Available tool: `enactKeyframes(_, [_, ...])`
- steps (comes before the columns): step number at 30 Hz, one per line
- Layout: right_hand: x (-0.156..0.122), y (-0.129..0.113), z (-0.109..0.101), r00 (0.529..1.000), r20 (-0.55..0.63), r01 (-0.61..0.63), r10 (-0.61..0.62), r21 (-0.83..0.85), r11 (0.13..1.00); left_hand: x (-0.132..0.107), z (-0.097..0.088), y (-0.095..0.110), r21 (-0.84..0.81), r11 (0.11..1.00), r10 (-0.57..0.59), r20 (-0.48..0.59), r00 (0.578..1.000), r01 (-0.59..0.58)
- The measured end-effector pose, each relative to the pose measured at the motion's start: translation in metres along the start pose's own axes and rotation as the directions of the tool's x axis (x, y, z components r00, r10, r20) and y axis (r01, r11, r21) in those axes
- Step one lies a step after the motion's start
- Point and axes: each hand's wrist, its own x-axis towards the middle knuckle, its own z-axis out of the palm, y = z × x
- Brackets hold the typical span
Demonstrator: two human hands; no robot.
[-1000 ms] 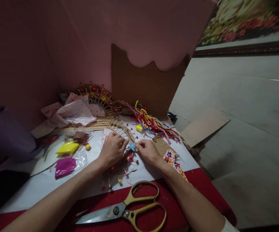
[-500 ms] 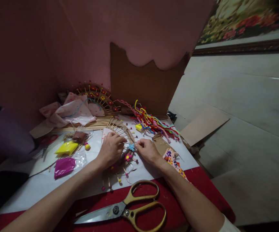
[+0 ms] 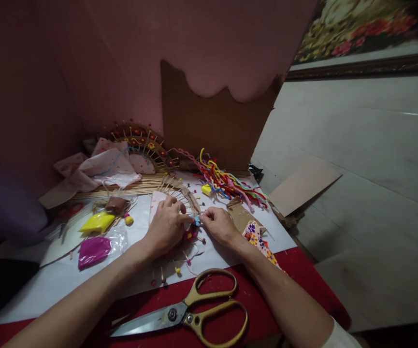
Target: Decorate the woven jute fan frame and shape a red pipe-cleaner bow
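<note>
My left hand [image 3: 167,224] rests on a fan-shaped craft of thin sticks [image 3: 180,193] lying on white paper [image 3: 85,270], its fingers curled and pinched at a small blue flower piece [image 3: 196,221]. My right hand [image 3: 219,224] meets it from the right, fingers pinched on the same blue piece. Small pink and yellow beads on sticks [image 3: 189,239] lie just below the hands.
Gold-handled scissors [image 3: 194,309] lie on the red cloth near me. Yellow [image 3: 98,222] and magenta [image 3: 93,249] clay packets sit at the left. Coloured wavy strips [image 3: 226,183], a cardboard sheet [image 3: 212,125], a finished fan [image 3: 139,142] and pink fabric [image 3: 103,166] stand behind.
Both hands have closed in on the blue flower piece; my left fingertips now touch it. The view has shifted slightly left.
</note>
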Motion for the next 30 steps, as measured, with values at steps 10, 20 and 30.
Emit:
enactKeyframes(10, [-0.0016,-0.0028,-0.0023,1.0,-0.009,-0.018,0.018,-0.039,0.999,-0.0024,-0.0038,0.0042,0.165,0.977,0.135,0.008,0.991,-0.135])
enactKeyframes(20, [0.0007,-0.0057,-0.0064,0.994,-0.067,-0.09,0.087,-0.043,0.995,-0.0012,-0.0031,0.0089,0.263,0.944,0.197,0.04,0.98,-0.201])
enactKeyframes(30, [0.0018,-0.0037,-0.0057,0.992,-0.091,-0.095,0.092,-0.027,0.995,0.0007,-0.0078,0.0038,0.167,0.983,0.089,-0.043,0.995,-0.08])
